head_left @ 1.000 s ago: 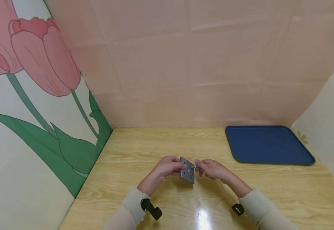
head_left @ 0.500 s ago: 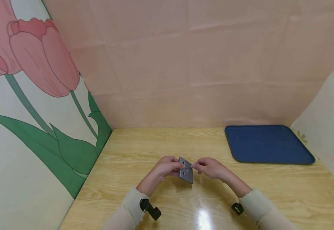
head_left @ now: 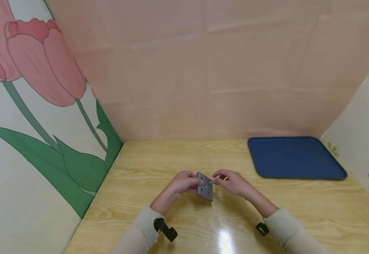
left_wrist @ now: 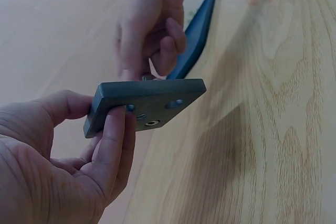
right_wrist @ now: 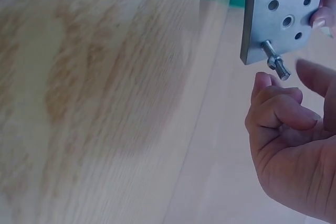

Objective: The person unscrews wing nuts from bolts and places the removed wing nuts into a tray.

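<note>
Between the hands a grey metal plate (head_left: 204,187) with several holes is held up, tilted, above the table. My left hand (head_left: 182,183) grips its left edge, thumb on one face and fingers on the other. A threaded bolt (right_wrist: 271,51) sticks out of a corner hole of the plate (right_wrist: 258,24), with a nut (right_wrist: 274,62) partway along it. Around the bolt's free end is my right hand (right_wrist: 289,124), its thumb and bent fingers apart, with no contact visible. In the left wrist view, the plate (left_wrist: 152,88) hides part of that hand and most of the bolt.
A blue tray (head_left: 297,158) lies at the back right of the wooden table (head_left: 146,158). A pinkish covering (head_left: 178,88) stands behind the table, and flower-printed panels (head_left: 44,116) flank it. Small black devices (head_left: 166,230) are worn at both wrists.
The right thumb and fingers, closed around the bolt half a second ago, have spread apart and show its end. The left hand keeps its grip, with the plate nearly still.
</note>
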Action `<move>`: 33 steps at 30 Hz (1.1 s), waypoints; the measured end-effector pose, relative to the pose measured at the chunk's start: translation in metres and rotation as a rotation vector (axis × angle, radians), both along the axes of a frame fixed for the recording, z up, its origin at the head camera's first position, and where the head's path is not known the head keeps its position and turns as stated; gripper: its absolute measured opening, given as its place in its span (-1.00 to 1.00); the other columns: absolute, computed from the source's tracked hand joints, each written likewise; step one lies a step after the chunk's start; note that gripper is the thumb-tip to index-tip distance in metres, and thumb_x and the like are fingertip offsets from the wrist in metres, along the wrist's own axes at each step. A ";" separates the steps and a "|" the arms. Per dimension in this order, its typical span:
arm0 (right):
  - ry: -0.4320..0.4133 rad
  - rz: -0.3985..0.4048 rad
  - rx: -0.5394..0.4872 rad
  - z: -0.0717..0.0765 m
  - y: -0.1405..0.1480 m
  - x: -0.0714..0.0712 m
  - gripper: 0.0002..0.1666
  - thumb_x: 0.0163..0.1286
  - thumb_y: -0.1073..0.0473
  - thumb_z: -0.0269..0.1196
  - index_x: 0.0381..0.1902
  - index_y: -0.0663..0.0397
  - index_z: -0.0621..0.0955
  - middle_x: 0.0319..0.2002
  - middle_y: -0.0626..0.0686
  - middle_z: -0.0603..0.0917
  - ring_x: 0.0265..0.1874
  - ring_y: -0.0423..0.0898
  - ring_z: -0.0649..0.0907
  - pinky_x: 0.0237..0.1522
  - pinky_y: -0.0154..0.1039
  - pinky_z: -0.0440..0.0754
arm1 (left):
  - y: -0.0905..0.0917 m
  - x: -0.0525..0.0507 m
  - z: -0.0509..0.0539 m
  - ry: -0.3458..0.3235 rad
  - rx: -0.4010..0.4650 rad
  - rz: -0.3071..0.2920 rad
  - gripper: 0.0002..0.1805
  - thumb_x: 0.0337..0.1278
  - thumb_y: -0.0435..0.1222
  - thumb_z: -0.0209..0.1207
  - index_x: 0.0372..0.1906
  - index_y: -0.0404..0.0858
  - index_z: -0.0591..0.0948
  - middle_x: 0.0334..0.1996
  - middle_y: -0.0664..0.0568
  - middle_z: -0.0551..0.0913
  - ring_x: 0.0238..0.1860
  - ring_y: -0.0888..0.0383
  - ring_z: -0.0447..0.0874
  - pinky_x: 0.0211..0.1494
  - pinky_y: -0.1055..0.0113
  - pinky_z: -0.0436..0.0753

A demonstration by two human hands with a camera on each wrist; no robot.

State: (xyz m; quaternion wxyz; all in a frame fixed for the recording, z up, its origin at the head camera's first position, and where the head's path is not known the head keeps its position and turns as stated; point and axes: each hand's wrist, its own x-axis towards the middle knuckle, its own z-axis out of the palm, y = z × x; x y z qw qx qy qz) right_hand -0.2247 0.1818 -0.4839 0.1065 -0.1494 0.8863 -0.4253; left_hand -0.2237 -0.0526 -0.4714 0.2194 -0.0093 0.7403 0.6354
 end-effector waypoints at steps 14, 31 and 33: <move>-0.238 -0.119 0.003 -0.002 -0.003 0.001 -0.20 0.56 -0.40 -0.12 -0.16 0.17 0.71 -0.37 0.05 0.70 -0.69 -0.17 0.31 -0.62 -0.32 0.25 | -0.002 0.001 0.000 -0.002 -0.007 -0.001 -0.74 0.15 -0.32 0.37 -0.11 -0.38 0.64 -0.27 -0.10 0.77 -0.30 0.12 0.77 -0.25 0.29 0.76; -0.258 -0.061 -0.004 -0.001 -0.004 -0.001 -0.28 0.59 -0.32 -0.07 -0.12 0.18 0.71 -0.35 0.07 0.70 -0.73 -0.19 0.26 -0.63 -0.33 0.22 | -0.003 0.001 -0.001 0.019 0.030 -0.007 -0.70 0.16 -0.33 0.35 -0.06 -0.41 0.62 -0.23 -0.13 0.76 -0.26 0.11 0.78 -0.20 0.26 0.77; -0.256 -0.056 -0.002 -0.001 -0.004 -0.001 -0.30 0.59 -0.31 -0.06 -0.11 0.17 0.71 -0.36 0.06 0.70 -0.71 -0.19 0.28 -0.62 -0.32 0.24 | -0.003 0.002 -0.001 0.019 0.034 -0.006 -0.69 0.16 -0.33 0.35 -0.06 -0.42 0.62 -0.23 -0.13 0.76 -0.26 0.10 0.78 -0.20 0.26 0.77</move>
